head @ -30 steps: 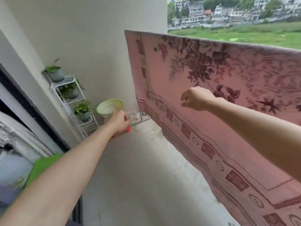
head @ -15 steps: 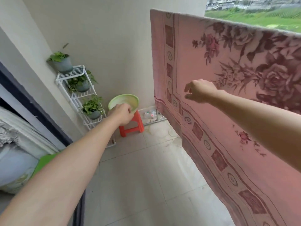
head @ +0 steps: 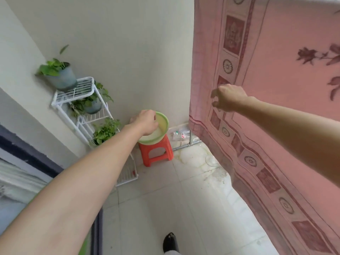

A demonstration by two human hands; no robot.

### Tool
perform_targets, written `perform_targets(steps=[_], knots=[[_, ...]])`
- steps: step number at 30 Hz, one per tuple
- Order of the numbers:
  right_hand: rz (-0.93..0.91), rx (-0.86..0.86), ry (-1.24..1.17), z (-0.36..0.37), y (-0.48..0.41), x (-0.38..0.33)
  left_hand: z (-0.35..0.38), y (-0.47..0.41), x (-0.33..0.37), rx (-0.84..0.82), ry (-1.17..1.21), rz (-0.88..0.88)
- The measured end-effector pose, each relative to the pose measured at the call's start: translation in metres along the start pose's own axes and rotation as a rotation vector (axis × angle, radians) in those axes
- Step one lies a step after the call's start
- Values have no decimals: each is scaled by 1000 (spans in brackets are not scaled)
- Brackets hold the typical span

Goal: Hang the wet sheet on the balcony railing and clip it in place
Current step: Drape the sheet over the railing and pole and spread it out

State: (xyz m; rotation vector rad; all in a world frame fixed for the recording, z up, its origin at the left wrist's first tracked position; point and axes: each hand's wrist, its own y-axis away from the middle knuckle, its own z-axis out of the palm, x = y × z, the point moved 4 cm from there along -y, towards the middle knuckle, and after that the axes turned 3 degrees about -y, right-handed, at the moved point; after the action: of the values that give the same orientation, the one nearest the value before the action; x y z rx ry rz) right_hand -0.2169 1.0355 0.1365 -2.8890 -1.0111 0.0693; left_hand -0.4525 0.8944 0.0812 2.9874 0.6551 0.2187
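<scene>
The pink floral sheet [head: 272,111] hangs over the balcony railing along the right, its lower edge close to the tiled floor. My right hand [head: 227,98] hovers in front of the sheet near its left border, fingers curled and apart, holding nothing. My left hand [head: 147,122] reaches out over the green basin [head: 163,124] that sits on a red stool [head: 156,152] in the corner; its fingers dip toward the basin's inside. What lies in the basin is hidden by the hand. No clips are visible.
A white wire plant rack [head: 81,100] with three potted plants stands against the left wall. A pipe and small bottles [head: 179,134] lie at the wall base beside the stool. My foot [head: 170,241] is on the pale tiled floor. A dark door frame [head: 29,155] runs along the left.
The view has tilted down and moved toward the corner. My left hand has reached the basin on the stool. My right hand's fingers have loosened from a fist.
</scene>
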Motion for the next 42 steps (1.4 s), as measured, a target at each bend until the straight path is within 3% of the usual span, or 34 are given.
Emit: perform_targets(steps=[12, 17, 22, 26, 33, 39, 42], knots=[[76, 103, 6, -27, -3, 109, -8, -73, 119, 8, -54, 175], [56, 276, 46, -48, -6, 163, -11, -107, 194, 8, -30, 216], [6, 535, 118, -107, 18, 201, -28, -113, 264, 21, 58, 277], [62, 641, 249, -153, 62, 224, -43, -101, 310, 32, 120, 355], [397, 703, 331, -236, 140, 231, -122, -79, 389, 67, 509, 483], [468, 784, 422, -233, 215, 227, -142, -35, 443, 11, 875, 650], [482, 801, 359, -237, 249, 213, -147, -6, 440, 109, 960, 640]])
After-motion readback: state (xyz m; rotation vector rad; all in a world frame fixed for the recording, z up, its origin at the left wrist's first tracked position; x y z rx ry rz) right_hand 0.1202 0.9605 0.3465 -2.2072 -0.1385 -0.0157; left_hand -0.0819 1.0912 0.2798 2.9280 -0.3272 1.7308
